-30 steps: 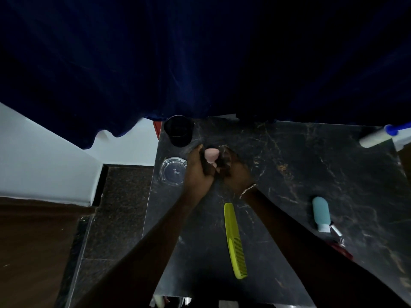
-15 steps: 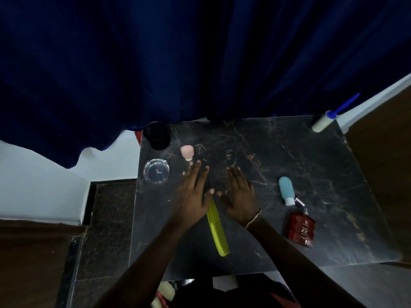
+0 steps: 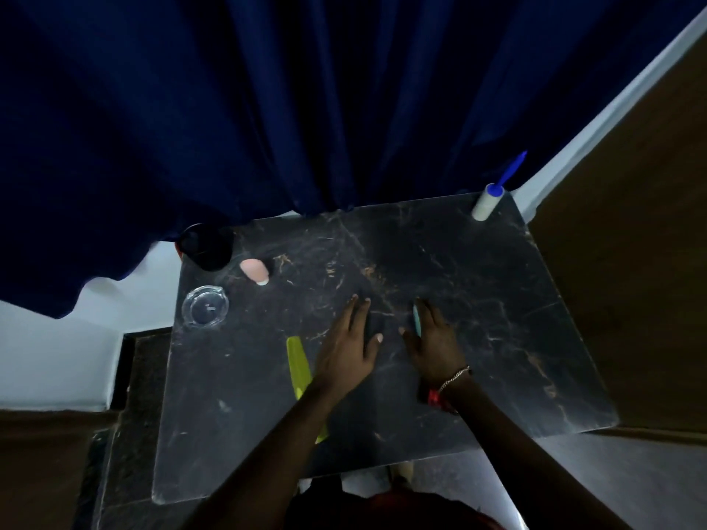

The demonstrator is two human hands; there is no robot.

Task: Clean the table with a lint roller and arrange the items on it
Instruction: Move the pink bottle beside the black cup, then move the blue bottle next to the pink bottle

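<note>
Reaching forward over dark marble-patterned table point(image 3: 478, 319), both forearms bare, entering from bottom of view. Left hand point(image 3: 350, 348) palm down, fingers point(image 3: 357, 311) spread and extended, flat or nearly flat on surface, gripping nothing. Right hand point(image 3: 434, 344) palm down over teal bottle point(image 3: 417, 319); only a thin strip of bottle visible beside index finger; fingers loosely curved over it, firm grip or mere rest not determinable. Thin bracelet point(image 3: 455, 377) on right wrist. Red item point(image 3: 436, 398) partly hidden under right wrist, touching or just below it; identity not readable.

No legible brand, label or writing anywhere; lighting dim.

Lint roller point(image 3: 486, 202) at far right corner of table, white roll on surface, blue handle angled up toward curtain, well apart from both hands. Yellow-green comb point(image 3: 298, 363) lying lengthwise just left of left forearm, lower part hidden beneath arm. Pink sponge point(image 3: 254, 270) near far left area, lying tilted. Black cup point(image 3: 206, 246) at far left corner, just beside sponge. Clear glass ashtray point(image 3: 206, 307) at left edge, nearer than cup.

Table surface streaked with pale veins and scattered brownish specks near centre. Deep blue curtain point(image 3: 306, 101) hanging behind far edge. White wall point(image 3: 57, 350) at left, brown wooden panel point(image 3: 631, 223) at right, dark speckled floor point(image 3: 141, 376) below left edge.
</note>
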